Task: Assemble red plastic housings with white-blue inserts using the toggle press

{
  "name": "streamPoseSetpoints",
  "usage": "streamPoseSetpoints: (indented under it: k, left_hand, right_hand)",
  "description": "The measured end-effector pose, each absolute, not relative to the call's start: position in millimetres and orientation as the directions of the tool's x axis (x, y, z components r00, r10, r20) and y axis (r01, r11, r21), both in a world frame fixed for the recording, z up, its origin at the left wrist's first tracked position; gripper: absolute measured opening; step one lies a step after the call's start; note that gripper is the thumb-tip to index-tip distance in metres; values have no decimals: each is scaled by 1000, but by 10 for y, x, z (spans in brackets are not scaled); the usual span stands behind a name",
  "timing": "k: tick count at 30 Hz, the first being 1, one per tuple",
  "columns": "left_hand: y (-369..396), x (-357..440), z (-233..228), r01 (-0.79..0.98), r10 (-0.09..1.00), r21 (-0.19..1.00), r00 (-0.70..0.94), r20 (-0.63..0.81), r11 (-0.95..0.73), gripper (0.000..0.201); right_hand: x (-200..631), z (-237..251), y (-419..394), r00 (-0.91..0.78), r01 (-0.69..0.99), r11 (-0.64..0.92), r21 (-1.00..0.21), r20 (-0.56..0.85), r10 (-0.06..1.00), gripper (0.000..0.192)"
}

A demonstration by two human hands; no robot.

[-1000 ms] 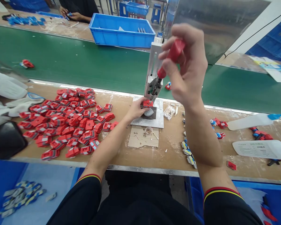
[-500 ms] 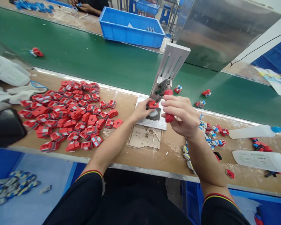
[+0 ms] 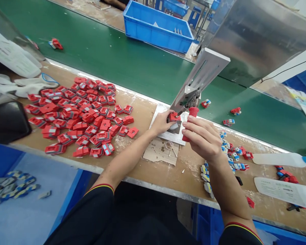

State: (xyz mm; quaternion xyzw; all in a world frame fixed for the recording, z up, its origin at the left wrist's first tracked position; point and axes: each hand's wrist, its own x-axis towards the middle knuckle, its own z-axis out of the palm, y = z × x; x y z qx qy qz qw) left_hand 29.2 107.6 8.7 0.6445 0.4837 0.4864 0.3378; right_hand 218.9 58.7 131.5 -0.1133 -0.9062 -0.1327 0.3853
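My left hand (image 3: pixel 163 123) pinches a red plastic part (image 3: pixel 174 116) on the base plate of a metal toggle press (image 3: pixel 205 73). Its fingertips hide some of that part. The press's tip reaches down to the red part. My right hand (image 3: pixel 203 136) is wrapped round the ribbed red handle (image 3: pixel 193 111) of the press, right of the part. Below the part, a pale rounded piece (image 3: pixel 173 126) shows on the base. A wide heap of similar red parts (image 3: pixel 80 114) lies left of my left forearm.
A green conveyor belt (image 3: pixel 97 56) runs behind the bench, carrying several small toy pieces. Beyond it stands a blue crate (image 3: pixel 158 35). White bottles (image 3: pixel 272 159) and blue-and-white pieces (image 3: pixel 234 156) lie at right. A dark phone-like slab (image 3: pixel 9 121) is at left; stained cardboard (image 3: pixel 159 151) lies in front.
The camera view has shifted and tilted, so the bench appears turned slightly clockwise. Both hands keep their holds; the red handle looks slightly lower and more slanted.
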Motion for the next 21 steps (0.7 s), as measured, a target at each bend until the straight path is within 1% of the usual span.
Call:
streamPoseSetpoints:
  k: [4,9,12,14,15,17,21]
  left_hand:
    - [1055,314,75,326,941,884,56,335,-334,38]
    - [1053,347,46,310,936,886,44,349,-345,38]
    - [1054,340,48,332,944,887,32,330,-321,39]
    - [1053,331,58,348,947,884,38,319,-312,40]
    - [1053,329,65,359,948,881,42,316,-310,40]
    - [1053,337,82,380,949,873,53,310,-307,40]
    - [1030,332,150,421,956,858,103,276,-293,44]
  right_hand:
    - [2191,1223,572,-696,322,926,197,713,91,24]
    - [2280,786,621,-642,374,914,157,755,133,36]
    - [2358,444,753,-663,426,874,232,737,128,30]
    - [2386,280,874,-705,453,843,290,696,139,28]
    - [2389,232,933,-726,458,835,306,670,153,30]
    - [2376,213,1022,-764,446,843,299,618,185,39]
    - [2357,400,963,-801,404,891,207,550,236,58]
